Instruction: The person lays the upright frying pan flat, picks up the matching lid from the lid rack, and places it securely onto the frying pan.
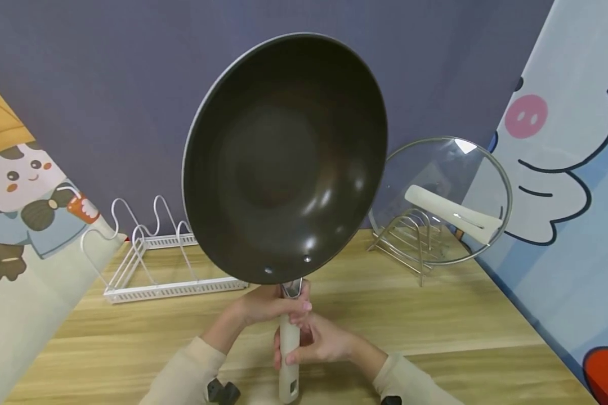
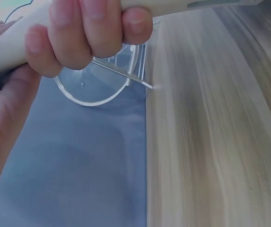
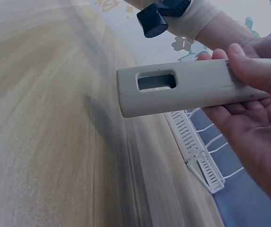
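A dark-coated frying pan [image 1: 284, 152] is held upright above the table, its inside facing me and its cream handle [image 1: 290, 337] pointing down. My left hand [image 1: 273, 304] grips the handle near the pan's base; in the left wrist view its fingers [image 2: 100, 28] curl round the handle. Lower down, my right hand [image 1: 324, 340] grips the same handle with thumb and fingers. The handle's end, with its hanging slot, sticks out past the right hand [image 3: 258, 90] in the right wrist view.
A white wire rack [image 1: 172, 289] stands at the left, partly behind the pan. On the right, a glass lid [image 1: 446, 163] with a cream handle leans in a small metal stand [image 1: 410, 242]. Everything rests on a wood-grain table [image 1: 436, 320] before a grey-blue wall [image 1: 106, 84].
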Motion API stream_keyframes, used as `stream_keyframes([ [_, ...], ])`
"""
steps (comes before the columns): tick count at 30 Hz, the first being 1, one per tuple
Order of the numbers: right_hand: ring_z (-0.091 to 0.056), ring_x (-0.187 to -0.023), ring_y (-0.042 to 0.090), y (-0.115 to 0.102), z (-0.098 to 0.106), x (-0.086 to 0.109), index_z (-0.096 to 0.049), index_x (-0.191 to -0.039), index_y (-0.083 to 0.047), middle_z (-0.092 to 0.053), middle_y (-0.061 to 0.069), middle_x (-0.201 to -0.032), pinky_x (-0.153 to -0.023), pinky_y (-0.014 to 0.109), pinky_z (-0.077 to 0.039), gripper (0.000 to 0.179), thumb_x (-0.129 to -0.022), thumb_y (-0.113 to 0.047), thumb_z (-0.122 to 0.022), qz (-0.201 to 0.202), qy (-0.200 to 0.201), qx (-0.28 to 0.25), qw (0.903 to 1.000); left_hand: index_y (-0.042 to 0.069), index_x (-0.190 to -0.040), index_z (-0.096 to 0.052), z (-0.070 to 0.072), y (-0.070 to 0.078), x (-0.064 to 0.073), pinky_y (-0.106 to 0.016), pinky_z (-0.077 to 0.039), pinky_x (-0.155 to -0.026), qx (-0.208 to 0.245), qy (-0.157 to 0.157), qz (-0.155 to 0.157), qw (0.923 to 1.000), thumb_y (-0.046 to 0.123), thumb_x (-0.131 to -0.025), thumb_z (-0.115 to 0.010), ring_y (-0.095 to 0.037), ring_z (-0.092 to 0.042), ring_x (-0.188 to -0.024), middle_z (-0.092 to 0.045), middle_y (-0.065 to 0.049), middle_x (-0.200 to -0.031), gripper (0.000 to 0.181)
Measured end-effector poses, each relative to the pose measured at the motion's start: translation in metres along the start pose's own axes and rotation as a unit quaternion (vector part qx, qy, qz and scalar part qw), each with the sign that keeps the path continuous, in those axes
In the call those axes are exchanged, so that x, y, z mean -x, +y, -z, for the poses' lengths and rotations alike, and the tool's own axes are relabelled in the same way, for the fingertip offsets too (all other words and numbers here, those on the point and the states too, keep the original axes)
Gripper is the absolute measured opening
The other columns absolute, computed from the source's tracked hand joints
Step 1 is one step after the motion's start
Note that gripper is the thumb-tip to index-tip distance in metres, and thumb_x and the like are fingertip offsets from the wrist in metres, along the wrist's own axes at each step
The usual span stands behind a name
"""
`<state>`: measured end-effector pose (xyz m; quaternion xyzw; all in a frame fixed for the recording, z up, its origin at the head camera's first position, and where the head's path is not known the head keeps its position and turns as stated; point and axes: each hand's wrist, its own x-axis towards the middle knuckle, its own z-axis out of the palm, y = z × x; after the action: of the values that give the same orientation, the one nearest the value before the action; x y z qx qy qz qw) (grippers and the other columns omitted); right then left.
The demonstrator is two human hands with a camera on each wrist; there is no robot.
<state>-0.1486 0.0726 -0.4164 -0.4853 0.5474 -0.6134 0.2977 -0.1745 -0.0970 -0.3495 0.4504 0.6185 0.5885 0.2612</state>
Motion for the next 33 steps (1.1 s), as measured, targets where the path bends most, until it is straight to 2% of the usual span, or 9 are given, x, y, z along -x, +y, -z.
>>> stream_keyframes([
  [6, -0.067, -0.093, 0.001, -0.002, 0.004, 0.005, -0.048, -0.109, 0.019, -0.054, 0.046, -0.096, -0.089, 0.040, -0.058, 0.028, -0.090, 0.001, -0.059, 0.008, 0.041, 0.023, 0.9989, 0.007, -0.076, -0.046, -0.001, 0.003, -0.007, -0.023, -0.045, -0.068, -0.022, 0.081, 0.053, 0.9951, 0.014, -0.094, -0.055, -0.007, -0.048, -0.061, -0.051, 0.008, -0.063, 0.022],
  [10, -0.067, -0.093, 0.001, -0.001, 0.004, 0.007, -0.049, -0.110, 0.019, -0.054, 0.045, -0.097, -0.089, 0.041, -0.058, 0.027, -0.091, 0.001, -0.058, 0.004, 0.047, 0.020, 0.9987, 0.011, -0.078, -0.053, -0.005, 0.004, -0.008, -0.027, -0.047, -0.074, -0.051, 0.156, 0.108, 0.9804, 0.018, -0.094, -0.059, -0.009, -0.053, -0.065, -0.056, 0.008, -0.064, 0.018],
  [13, -0.067, -0.094, 0.001, 0.003, 0.003, 0.010, -0.048, -0.110, 0.018, -0.054, 0.044, -0.098, -0.087, 0.042, -0.058, 0.027, -0.091, 0.002, -0.058, 0.014, 0.052, 0.022, 0.9983, 0.009, -0.087, -0.059, -0.011, 0.004, -0.007, -0.029, -0.049, -0.081, -0.040, 0.196, 0.139, 0.9697, 0.019, -0.092, -0.062, -0.012, -0.059, -0.072, -0.063, 0.006, -0.071, 0.012],
  [16, -0.067, -0.094, 0.002, 0.007, 0.003, 0.012, -0.048, -0.108, 0.017, -0.055, 0.043, -0.097, -0.085, 0.042, -0.059, 0.025, -0.089, 0.003, -0.058, 0.029, 0.058, 0.032, 0.9974, 0.003, -0.103, -0.061, -0.015, 0.006, -0.004, -0.032, -0.052, -0.089, -0.013, 0.207, 0.138, 0.9684, 0.019, -0.091, -0.065, -0.013, -0.066, -0.085, -0.068, 0.001, -0.086, 0.021],
  [20, -0.071, -0.089, 0.015, 0.006, 0.005, 0.014, -0.051, -0.104, 0.015, -0.058, 0.040, -0.093, -0.082, 0.039, -0.060, 0.020, -0.089, 0.004, -0.058, 0.043, 0.063, 0.056, 0.9955, -0.005, -0.118, -0.056, -0.019, 0.009, -0.003, -0.031, -0.056, -0.094, 0.010, 0.209, 0.120, 0.9705, 0.018, -0.089, -0.067, -0.012, -0.070, -0.095, -0.071, -0.007, -0.102, 0.039],
  [23, -0.070, -0.087, 0.025, 0.001, 0.007, 0.016, -0.051, -0.104, 0.014, -0.060, 0.039, -0.092, -0.081, 0.038, -0.061, 0.019, -0.090, 0.003, -0.059, 0.045, 0.070, 0.073, 0.9939, -0.003, -0.117, -0.058, -0.022, 0.010, -0.005, -0.030, -0.056, -0.092, 0.000, 0.227, 0.115, 0.9671, 0.019, -0.088, -0.069, -0.013, -0.072, -0.095, -0.072, -0.011, -0.104, 0.038],
  [26, -0.070, -0.087, 0.028, -0.004, 0.010, 0.017, -0.052, -0.105, 0.014, -0.060, 0.038, -0.093, -0.081, 0.038, -0.061, 0.020, -0.090, 0.003, -0.059, 0.042, 0.076, 0.090, 0.9921, 0.000, -0.112, -0.062, -0.024, 0.010, -0.007, -0.027, -0.057, -0.088, -0.020, 0.252, 0.110, 0.9614, 0.021, -0.087, -0.071, -0.014, -0.072, -0.095, -0.073, -0.014, -0.105, 0.034],
  [29, -0.071, -0.089, 0.022, -0.009, 0.012, 0.019, -0.052, -0.106, 0.014, -0.061, 0.038, -0.096, -0.082, 0.036, -0.060, 0.022, -0.089, 0.002, -0.060, 0.023, 0.086, 0.095, 0.9915, -0.002, -0.112, -0.063, -0.026, 0.011, -0.011, -0.026, -0.058, -0.086, -0.041, 0.266, 0.094, 0.9586, 0.020, -0.088, -0.070, -0.013, -0.073, -0.094, -0.072, -0.018, -0.107, 0.033],
  [33, -0.071, -0.091, 0.016, -0.012, 0.014, 0.020, -0.052, -0.107, 0.014, -0.060, 0.038, -0.098, -0.084, 0.038, -0.060, 0.024, -0.089, 0.002, -0.061, 0.006, 0.088, 0.087, 0.9924, -0.006, -0.111, -0.061, -0.026, 0.011, -0.015, -0.031, -0.059, -0.087, -0.054, 0.262, 0.064, 0.9616, 0.014, -0.089, -0.067, -0.018, -0.073, -0.093, -0.070, -0.026, -0.107, 0.030],
])
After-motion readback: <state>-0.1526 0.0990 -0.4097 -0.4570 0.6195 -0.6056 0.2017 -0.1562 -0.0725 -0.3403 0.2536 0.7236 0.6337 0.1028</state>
